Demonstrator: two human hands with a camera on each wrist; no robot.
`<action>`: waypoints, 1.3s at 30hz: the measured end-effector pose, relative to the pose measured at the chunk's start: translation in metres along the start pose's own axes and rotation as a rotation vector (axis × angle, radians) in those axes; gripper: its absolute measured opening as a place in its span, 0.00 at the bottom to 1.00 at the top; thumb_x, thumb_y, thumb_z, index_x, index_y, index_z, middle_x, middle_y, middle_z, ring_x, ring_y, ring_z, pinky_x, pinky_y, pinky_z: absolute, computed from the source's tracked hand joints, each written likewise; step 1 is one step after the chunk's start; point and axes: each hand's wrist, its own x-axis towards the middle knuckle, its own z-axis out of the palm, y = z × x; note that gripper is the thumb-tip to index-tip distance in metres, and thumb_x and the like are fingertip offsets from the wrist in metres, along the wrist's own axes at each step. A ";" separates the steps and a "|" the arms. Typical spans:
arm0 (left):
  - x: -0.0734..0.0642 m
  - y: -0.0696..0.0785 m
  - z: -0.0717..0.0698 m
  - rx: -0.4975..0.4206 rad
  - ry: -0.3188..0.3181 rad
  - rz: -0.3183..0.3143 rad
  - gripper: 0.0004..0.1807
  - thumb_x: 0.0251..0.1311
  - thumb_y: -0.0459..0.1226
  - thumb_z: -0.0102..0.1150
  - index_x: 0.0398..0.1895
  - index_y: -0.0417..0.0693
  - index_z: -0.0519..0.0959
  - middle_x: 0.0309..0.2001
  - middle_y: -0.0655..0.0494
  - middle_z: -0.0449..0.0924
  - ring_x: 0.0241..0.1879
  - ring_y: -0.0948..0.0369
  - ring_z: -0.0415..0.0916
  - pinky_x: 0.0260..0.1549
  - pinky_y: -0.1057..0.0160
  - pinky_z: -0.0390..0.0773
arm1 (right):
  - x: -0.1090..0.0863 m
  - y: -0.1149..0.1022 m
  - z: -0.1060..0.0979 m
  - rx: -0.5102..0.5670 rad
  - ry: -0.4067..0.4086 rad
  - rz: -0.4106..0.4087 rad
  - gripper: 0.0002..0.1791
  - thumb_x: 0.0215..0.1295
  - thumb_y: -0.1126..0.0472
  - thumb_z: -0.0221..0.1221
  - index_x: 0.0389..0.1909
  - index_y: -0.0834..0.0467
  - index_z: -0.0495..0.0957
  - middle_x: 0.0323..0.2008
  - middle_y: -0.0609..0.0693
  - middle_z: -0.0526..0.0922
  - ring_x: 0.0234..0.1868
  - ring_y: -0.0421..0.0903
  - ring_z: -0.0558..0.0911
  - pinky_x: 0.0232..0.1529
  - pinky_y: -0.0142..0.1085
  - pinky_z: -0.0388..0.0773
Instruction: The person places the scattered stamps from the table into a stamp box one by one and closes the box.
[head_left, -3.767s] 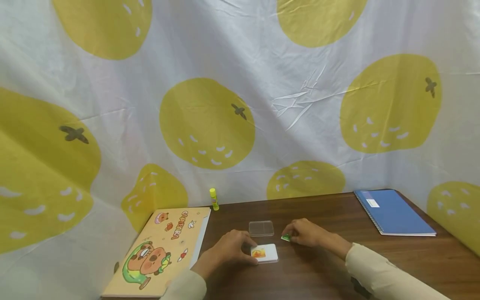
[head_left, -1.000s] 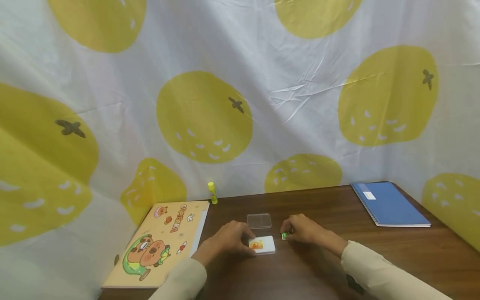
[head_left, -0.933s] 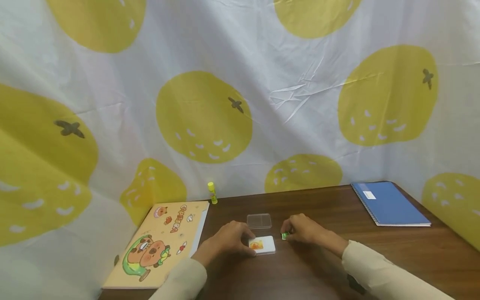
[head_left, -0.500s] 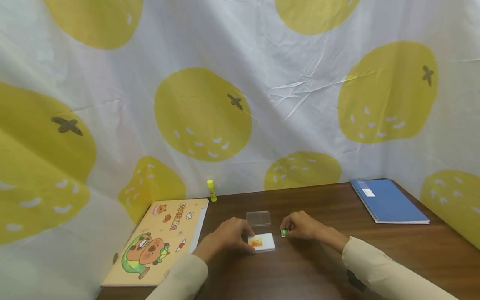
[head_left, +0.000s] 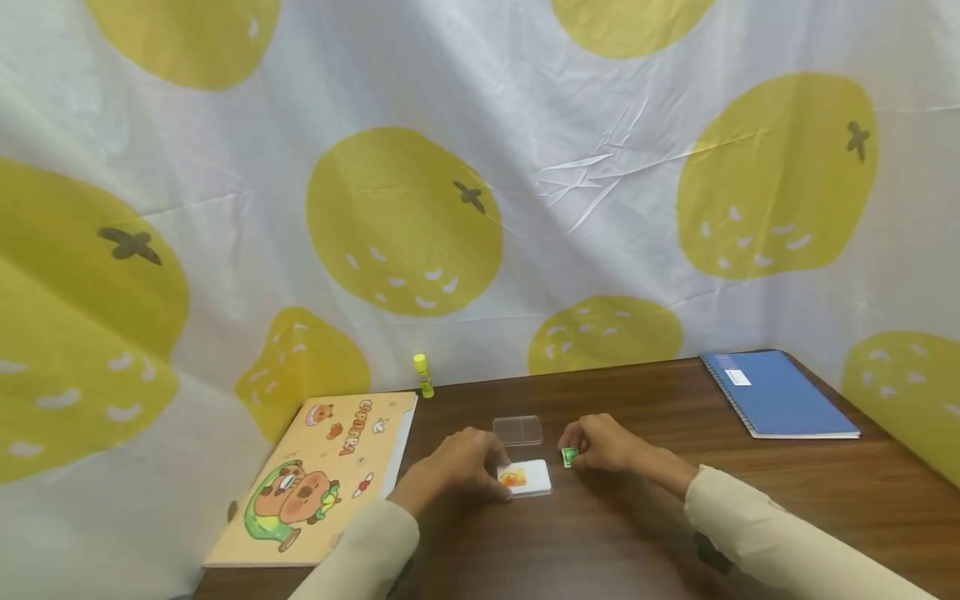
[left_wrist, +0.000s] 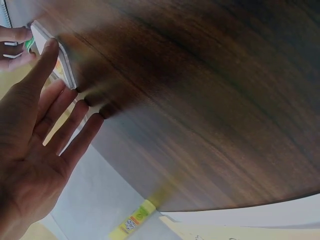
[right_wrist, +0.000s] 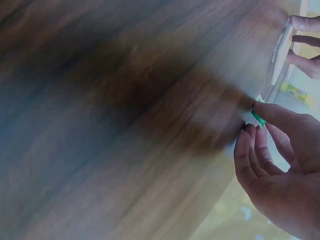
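Green card (head_left: 569,457) has turned slightly since earlier, showing more face — pinched in the right hand (head_left: 604,444) beside the white card (head_left: 534,475). Left hand (head_left: 467,461), partly open, grips that card's edge on the bench (head_left: 637,393).

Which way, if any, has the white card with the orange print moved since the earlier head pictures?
No: against the glue stick, the white card shows no clear shift. Both sit higher in the head view, as does the blue notebook.
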 end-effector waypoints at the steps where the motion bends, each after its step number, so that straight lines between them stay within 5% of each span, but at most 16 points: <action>1: 0.001 0.001 0.000 0.000 -0.001 0.001 0.24 0.42 0.51 0.85 0.42 0.53 0.88 0.37 0.67 0.86 0.37 0.68 0.76 0.44 0.61 0.80 | 0.000 0.000 0.000 0.008 0.004 0.009 0.11 0.53 0.73 0.72 0.36 0.59 0.87 0.30 0.47 0.86 0.32 0.40 0.81 0.35 0.30 0.81; 17: 0.002 0.008 -0.001 0.025 -0.010 -0.010 0.26 0.41 0.52 0.86 0.42 0.53 0.88 0.40 0.66 0.88 0.40 0.67 0.80 0.49 0.60 0.81 | -0.003 0.001 0.000 0.063 0.068 0.017 0.14 0.49 0.75 0.74 0.38 0.63 0.87 0.31 0.51 0.88 0.32 0.44 0.87 0.35 0.30 0.84; 25: -0.002 0.010 -0.003 0.017 -0.007 -0.025 0.24 0.41 0.50 0.86 0.41 0.52 0.88 0.37 0.66 0.87 0.37 0.67 0.77 0.46 0.60 0.81 | -0.005 -0.003 -0.001 0.118 0.042 0.047 0.10 0.60 0.75 0.68 0.42 0.65 0.88 0.37 0.57 0.90 0.34 0.48 0.88 0.31 0.32 0.84; 39: -0.002 0.005 -0.002 0.002 0.008 -0.026 0.24 0.39 0.51 0.86 0.40 0.53 0.88 0.37 0.66 0.85 0.37 0.67 0.76 0.43 0.59 0.80 | -0.009 -0.003 0.001 0.136 0.047 0.058 0.09 0.63 0.74 0.67 0.44 0.65 0.88 0.40 0.59 0.90 0.35 0.47 0.88 0.33 0.31 0.85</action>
